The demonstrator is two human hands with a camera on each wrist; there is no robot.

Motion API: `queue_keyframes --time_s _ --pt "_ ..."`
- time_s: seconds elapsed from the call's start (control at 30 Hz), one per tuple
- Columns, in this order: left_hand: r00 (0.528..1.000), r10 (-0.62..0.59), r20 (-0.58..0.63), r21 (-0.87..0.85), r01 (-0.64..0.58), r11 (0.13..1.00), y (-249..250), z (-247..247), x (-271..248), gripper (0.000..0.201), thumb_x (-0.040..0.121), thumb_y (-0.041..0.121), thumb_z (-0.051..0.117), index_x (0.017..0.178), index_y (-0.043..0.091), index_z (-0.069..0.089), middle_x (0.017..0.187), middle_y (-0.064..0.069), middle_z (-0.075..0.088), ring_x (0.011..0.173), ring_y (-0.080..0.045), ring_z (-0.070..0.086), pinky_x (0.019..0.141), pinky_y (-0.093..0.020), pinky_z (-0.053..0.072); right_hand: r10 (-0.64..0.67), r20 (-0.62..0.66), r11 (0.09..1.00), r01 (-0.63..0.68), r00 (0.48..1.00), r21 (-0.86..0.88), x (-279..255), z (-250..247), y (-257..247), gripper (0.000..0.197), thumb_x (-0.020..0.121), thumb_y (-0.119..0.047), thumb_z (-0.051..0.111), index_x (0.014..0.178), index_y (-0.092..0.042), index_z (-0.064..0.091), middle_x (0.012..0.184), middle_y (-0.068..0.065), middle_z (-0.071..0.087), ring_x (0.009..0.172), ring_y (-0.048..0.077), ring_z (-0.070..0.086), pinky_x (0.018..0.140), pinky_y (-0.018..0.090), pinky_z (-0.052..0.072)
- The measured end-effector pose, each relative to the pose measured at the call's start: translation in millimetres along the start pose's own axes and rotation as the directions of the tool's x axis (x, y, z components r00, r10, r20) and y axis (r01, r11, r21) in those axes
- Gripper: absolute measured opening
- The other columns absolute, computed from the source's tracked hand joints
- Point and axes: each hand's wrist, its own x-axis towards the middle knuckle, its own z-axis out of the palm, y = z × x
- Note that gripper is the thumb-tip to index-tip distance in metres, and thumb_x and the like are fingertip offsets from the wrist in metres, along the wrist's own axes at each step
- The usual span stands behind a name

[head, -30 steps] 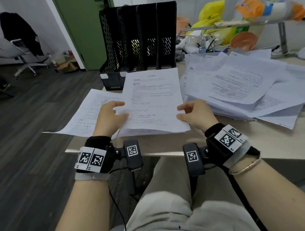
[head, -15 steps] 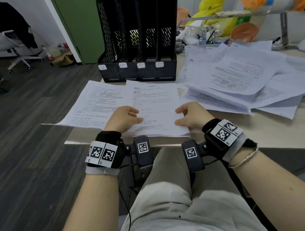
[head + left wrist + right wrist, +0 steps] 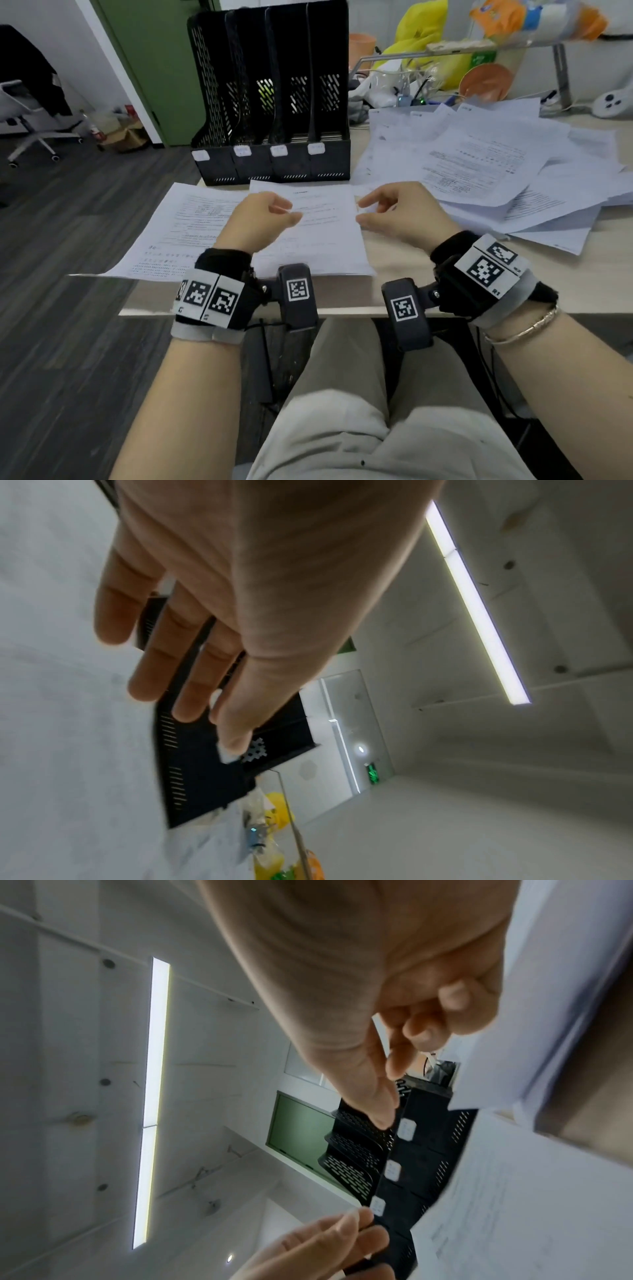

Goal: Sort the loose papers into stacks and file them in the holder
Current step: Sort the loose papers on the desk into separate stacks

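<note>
A black file holder (image 3: pixel 274 102) with four slots is seen standing upright at the back of the desk (image 3: pixel 394 298), near its left corner. Small white labels are stuck on the front of each slot. Just in front of the holder, a neat stack of papers (image 3: pixel 318 236) is laid flat on the desk. A second sheet (image 3: pixel 185 233) is laid to its left, partly hanging over the desk edge. A big messy pile of loose papers (image 3: pixel 496 171) is spread on the right side of the desk. Behind that pile, a yellow bag (image 3: pixel 424 37), an orange bowl (image 3: pixel 484 82) and a metal shelf (image 3: pixel 479 48) are seen. A white chair (image 3: pixel 24 116) is seen far to the left on the dark floor.

The left hand (image 3: pixel 257 219) is held just above the neat stack, with its fingers (image 3: pixel 147 647) loose and nothing held in them. The right hand (image 3: pixel 400 212) is held above the right edge of the stack, with its fingers (image 3: pixel 428 1026) loosely curled and nothing held in them.

A second ago, the stack was gripped by both hands and stood up on its edge. Now it has been let go and lies flat, and both hands have been lifted off it.
</note>
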Motion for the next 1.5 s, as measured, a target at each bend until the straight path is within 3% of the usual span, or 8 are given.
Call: queue_keyframes --time_s 0.27,0.47,0.67,0.87,0.97,1.2,1.37,1.5 --pt "0.982 0.174 0.079 -0.055 -0.170 0.984 78.7 24.4 32.8 0.033 0.089 0.037 0.061 0.112 0.015 0.063 0.100 0.002 0.069 0.091 -0.012 0.066 0.072 -0.020 0.048 -0.010 -0.194 0.999 0.019 0.981 0.043 6.4 -56.5 14.9 0.010 0.082 -0.015 0.068 0.091 -0.019 0.070 0.092 -0.001 0.066 0.077 0.002 0.055 0.069 0.012 0.038" --pt "0.959 0.215 0.186 -0.079 -0.204 0.976 116.5 67.7 51.1 0.031 0.088 0.038 0.062 0.110 0.015 0.064 0.103 -0.005 0.069 0.096 -0.019 0.065 0.079 -0.032 0.051 0.153 -0.279 0.988 -0.155 0.948 0.016 -3.9 -107.1 55.8 0.013 0.082 -0.018 0.068 0.095 -0.019 0.068 0.103 0.000 0.064 0.087 0.011 0.054 0.079 0.023 0.037" --pt "0.926 0.262 0.274 -0.053 -0.257 0.965 147.5 113.2 60.5 0.033 0.091 0.038 0.059 0.114 0.014 0.064 0.104 0.002 0.062 0.096 -0.012 0.055 0.079 -0.023 0.037 0.368 -0.261 0.926 -0.378 0.892 0.013 -10.8 -137.1 92.4 0.024 0.082 -0.017 0.068 0.106 -0.012 0.067 0.115 0.009 0.062 0.107 0.018 0.056 0.083 0.023 0.036" --pt "0.898 0.216 0.383 0.035 -0.248 0.968 152.6 150.1 69.9 0.015 0.093 0.034 0.056 0.098 0.020 0.060 0.092 -0.003 0.048 0.080 -0.015 0.044 0.063 -0.025 0.033 0.464 -0.214 0.885 -0.436 0.860 0.165 -4.6 -142.8 106.4 0.041 0.086 -0.014 0.064 0.126 -0.009 0.056 0.118 0.012 0.058 0.092 0.021 0.056 0.060 0.024 0.045" --pt "0.890 0.156 0.429 0.095 -0.217 0.972 147.3 159.2 71.2 0.030 0.094 0.036 0.054 0.108 0.012 0.065 0.093 -0.001 0.054 0.076 -0.013 0.049 0.062 -0.024 0.036 0.505 -0.135 0.857 -0.477 0.852 0.195 -0.6 -140.5 107.6 0.045 0.087 -0.017 0.063 0.130 -0.010 0.051 0.109 0.009 0.057 0.087 0.020 0.057 0.059 0.024 0.046" --pt "0.875 0.048 0.481 0.194 -0.160 0.968 137.7 172.8 71.0 0.032 0.096 0.035 0.048 0.101 0.008 0.064 0.091 -0.008 0.060 0.076 -0.019 0.051 0.058 -0.024 0.035 0.438 -0.101 0.899 -0.432 0.893 0.080 0.8 -135.5 107.1 0.024 0.087 -0.023 0.064 0.105 -0.007 0.066 0.112 0.006 0.065 0.069 0.007 0.058 0.053 0.021 0.042" --pt "0.871 -0.007 0.492 0.077 -0.036 0.996 148.4 181.0 67.6 0.061 0.101 0.047 0.026 0.107 0.002 0.068 0.102 -0.005 0.070 0.068 -0.011 0.059 0.057 -0.022 0.033 0.378 -0.110 0.922 -0.364 0.919 0.132 -15.5 -139.3 102.7 0.025 0.088 -0.023 0.063 0.106 -0.007 0.066 0.106 0.001 0.065 0.074 0.006 0.061 0.058 0.021 0.046" --pt "0.896 -0.017 0.445 -0.038 0.037 0.999 152.9 187.9 62.6 0.053 0.095 0.050 0.045 0.111 0.002 0.060 0.098 -0.006 0.073 0.063 -0.009 0.060 0.053 -0.023 0.033 0.350 -0.081 0.928 -0.333 0.933 0.169 -24.4 -133.5 94.3 0.021 0.087 -0.023 0.063 0.102 -0.009 0.068 0.102 0.000 0.067 0.078 0.008 0.064 0.063 0.023 0.050"
